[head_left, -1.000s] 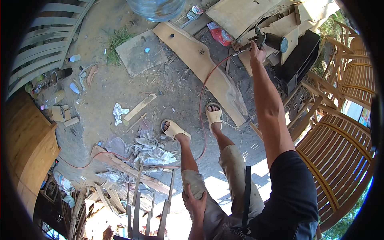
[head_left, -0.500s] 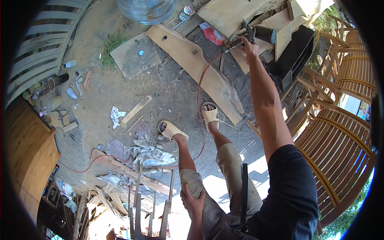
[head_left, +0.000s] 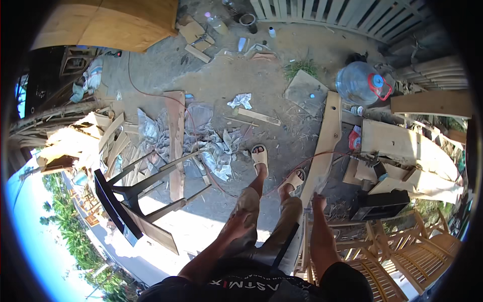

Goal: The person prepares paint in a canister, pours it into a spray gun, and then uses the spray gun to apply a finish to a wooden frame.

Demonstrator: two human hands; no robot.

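Note:
My left hand (head_left: 238, 226) rests on the left leg of my khaki trousers (head_left: 247, 201) near the knee, fingers loosely spread and holding nothing. My right hand (head_left: 319, 202) is out ahead of my right leg, its fingers closed. A pale, see-through shape (head_left: 322, 186) shows at its fingertips, too blurred to name. Beyond that hand lies a long wooden plank (head_left: 326, 126) with a wavy edge and a round hole. A thin red hose (head_left: 307, 160) crosses the plank toward the spray gun (head_left: 371, 159), which lies among the boards and is hard to make out.
A large clear water jug (head_left: 356, 83) stands at the far right. Pale boards (head_left: 397, 143) and a black box (head_left: 378, 205) lie to the right, with slatted wooden chairs (head_left: 382, 261) nearer. At left are an upturned table-like frame (head_left: 132, 196), crumpled plastic sheeting (head_left: 216, 151) and scrap wood (head_left: 113, 138).
My right hand has let go of the spray gun and drawn back toward me. My view has turned to the left. My left hand stays on my leg.

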